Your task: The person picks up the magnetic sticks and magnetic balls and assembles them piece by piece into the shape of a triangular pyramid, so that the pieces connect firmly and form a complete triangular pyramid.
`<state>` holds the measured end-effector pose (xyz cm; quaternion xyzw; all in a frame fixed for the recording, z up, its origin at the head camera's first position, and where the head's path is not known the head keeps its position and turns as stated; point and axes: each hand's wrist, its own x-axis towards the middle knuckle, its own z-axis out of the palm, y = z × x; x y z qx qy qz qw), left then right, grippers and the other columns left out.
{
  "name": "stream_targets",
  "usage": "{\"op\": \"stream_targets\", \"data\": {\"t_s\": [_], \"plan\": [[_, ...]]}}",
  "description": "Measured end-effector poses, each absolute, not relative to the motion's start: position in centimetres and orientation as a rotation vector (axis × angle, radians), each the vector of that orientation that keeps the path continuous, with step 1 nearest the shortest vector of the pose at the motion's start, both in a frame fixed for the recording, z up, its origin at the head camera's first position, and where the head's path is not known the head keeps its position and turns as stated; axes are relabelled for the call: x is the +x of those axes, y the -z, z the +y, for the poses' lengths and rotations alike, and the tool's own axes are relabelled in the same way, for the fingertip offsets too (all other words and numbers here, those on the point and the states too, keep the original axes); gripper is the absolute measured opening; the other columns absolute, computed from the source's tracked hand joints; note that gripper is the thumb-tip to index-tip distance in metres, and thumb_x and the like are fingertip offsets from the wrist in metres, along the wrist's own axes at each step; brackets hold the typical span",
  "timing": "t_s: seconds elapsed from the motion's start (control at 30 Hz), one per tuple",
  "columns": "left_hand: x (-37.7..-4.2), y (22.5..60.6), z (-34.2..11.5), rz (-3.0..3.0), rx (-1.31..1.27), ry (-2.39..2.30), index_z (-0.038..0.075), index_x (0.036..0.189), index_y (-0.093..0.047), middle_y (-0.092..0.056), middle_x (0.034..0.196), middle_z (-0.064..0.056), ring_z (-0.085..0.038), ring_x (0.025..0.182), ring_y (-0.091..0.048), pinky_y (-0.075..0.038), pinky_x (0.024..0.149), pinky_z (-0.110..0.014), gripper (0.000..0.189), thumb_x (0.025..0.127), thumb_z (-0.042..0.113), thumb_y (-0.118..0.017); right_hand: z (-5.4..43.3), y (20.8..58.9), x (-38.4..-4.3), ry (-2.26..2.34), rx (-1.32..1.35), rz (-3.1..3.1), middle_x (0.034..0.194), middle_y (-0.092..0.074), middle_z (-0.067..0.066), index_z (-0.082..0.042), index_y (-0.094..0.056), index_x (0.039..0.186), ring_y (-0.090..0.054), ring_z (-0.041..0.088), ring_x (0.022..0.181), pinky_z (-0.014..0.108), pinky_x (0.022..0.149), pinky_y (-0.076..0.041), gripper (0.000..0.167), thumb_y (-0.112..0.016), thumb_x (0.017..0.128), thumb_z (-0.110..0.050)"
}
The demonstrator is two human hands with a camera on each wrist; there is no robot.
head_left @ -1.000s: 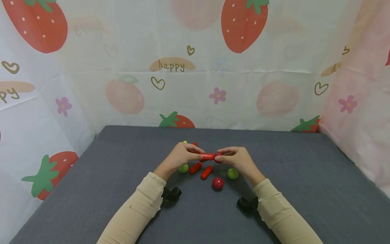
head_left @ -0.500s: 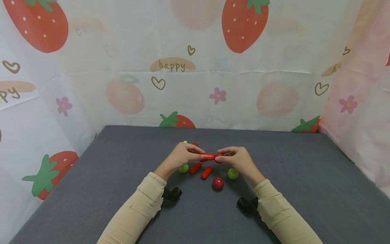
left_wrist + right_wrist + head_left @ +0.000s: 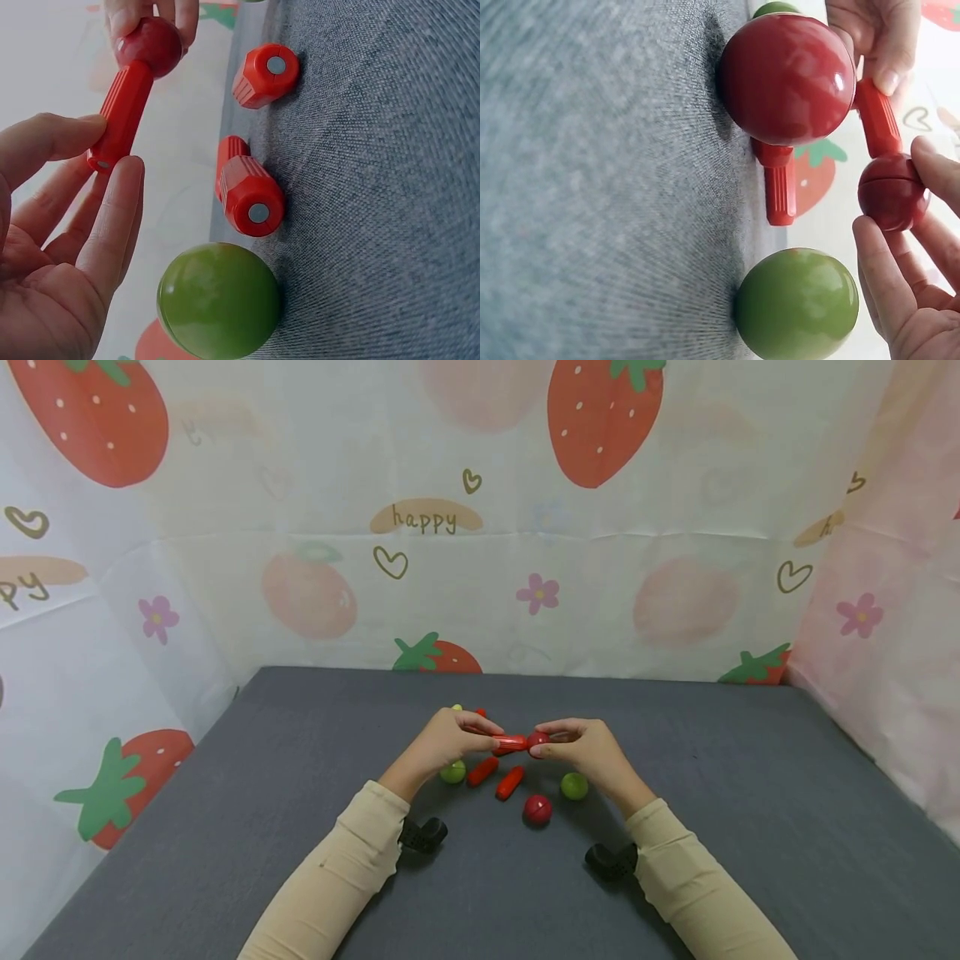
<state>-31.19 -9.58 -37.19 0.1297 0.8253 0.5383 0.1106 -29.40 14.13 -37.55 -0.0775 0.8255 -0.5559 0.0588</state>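
My left hand [image 3: 450,739] pinches a red ridged stick [image 3: 124,112] between thumb and fingertips, near one end. The stick's other end touches a dark red ball [image 3: 891,193], which my right hand [image 3: 588,752] pinches with thumb and fingers. In the head view, stick [image 3: 510,743] and ball [image 3: 537,742] are held in line above the table. Two red sticks [image 3: 482,772] [image 3: 510,783] lie below them. A grey disc [image 3: 259,214] shows on one stick's end in the left wrist view.
On the dark grey table [image 3: 337,718], a second dark red ball [image 3: 537,810] lies near the right hand, beside a green ball [image 3: 574,787]. Another green ball [image 3: 452,772] lies under the left hand. Beyond it, a yellow-green thing [image 3: 457,707] and a red one [image 3: 481,713] are partly hidden.
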Motion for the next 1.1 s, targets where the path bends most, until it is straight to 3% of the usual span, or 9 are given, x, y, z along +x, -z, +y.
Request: {"op": "stream_targets", "data": {"t_s": [0.23, 0.5, 0.63, 0.73, 0.97, 1.1], "plan": [[-31.3, 37.3, -9.7, 2.419, 0.382, -1.569, 0.007, 0.113, -0.075, -0.075, 0.106, -0.011, -0.024, 0.091, -0.062, -0.043, 0.065, -0.027, 0.026, 0.089, 0.017, -0.074, 14.1, 37.5, -29.5, 1.668, -0.225, 2.514, 0.115, -0.073, 0.016, -0.002, -0.068, 0.125, -0.067, 0.019, 0.099, 0.044, 0.096, -0.055, 0.048, -0.080, 0.085, -0.025], [-31.5, 37.3, -9.8, 2.408, 0.383, -1.560, 0.008, 0.111, -0.076, -0.075, 0.103, -0.010, -0.022, 0.083, -0.059, -0.041, 0.061, -0.026, 0.024, 0.088, 0.017, -0.075, 14.2, 37.6, -29.5, 1.668, -0.229, 2.509, 0.116, -0.073, 0.017, -0.002, -0.068, 0.126, -0.067, 0.019, 0.100, 0.044, 0.096, -0.055, 0.048, -0.080, 0.085, -0.025], [-31.6, 37.4, -9.9, 2.393, 0.384, -1.568, 0.009, 0.110, -0.076, -0.075, 0.105, -0.012, -0.024, 0.096, -0.067, -0.053, 0.080, -0.032, 0.023, 0.089, 0.020, -0.074, 14.3, 37.6, -29.6, 1.663, -0.213, 2.519, 0.114, -0.074, 0.015, -0.003, -0.068, 0.126, -0.067, 0.020, 0.100, 0.043, 0.095, -0.056, 0.048, -0.081, 0.084, -0.025], [-31.8, 37.6, -10.2, 2.376, 0.378, -1.578, 0.010, 0.111, -0.075, -0.073, 0.109, -0.010, -0.026, 0.101, -0.068, -0.054, 0.090, -0.038, 0.025, 0.090, 0.023, -0.074, 14.3, 37.7, -29.7, 1.655, -0.184, 2.528, 0.113, -0.074, 0.013, -0.005, -0.069, 0.125, -0.068, 0.020, 0.101, 0.043, 0.095, -0.056, 0.049, -0.081, 0.084, -0.027], [-32.1, 37.7, -11.2, 2.350, 0.395, -1.578, 0.006, 0.117, -0.072, -0.067, 0.121, -0.010, -0.026, 0.107, -0.067, -0.054, 0.097, -0.041, 0.030, 0.091, 0.021, -0.073, 14.4, 37.7, -29.8, 1.640, -0.141, 2.534, 0.111, -0.075, 0.011, -0.006, -0.070, 0.124, -0.066, 0.021, 0.103, 0.041, 0.094, -0.055, 0.049, -0.082, 0.083, -0.028], [-32.3, 37.7, -12.1, 2.356, 0.420, -1.553, 0.002, 0.123, -0.068, -0.058, 0.139, -0.014, -0.025, 0.114, -0.064, -0.052, 0.102, -0.043, 0.038, 0.091, 0.023, -0.072, 14.5, 37.6, -29.8, 1.637, -0.137, 2.537, 0.112, -0.075, 0.011, -0.007, -0.070, 0.124, -0.066, 0.021, 0.104, 0.041, 0.094, -0.055, 0.047, -0.082, 0.083, -0.027]]}}
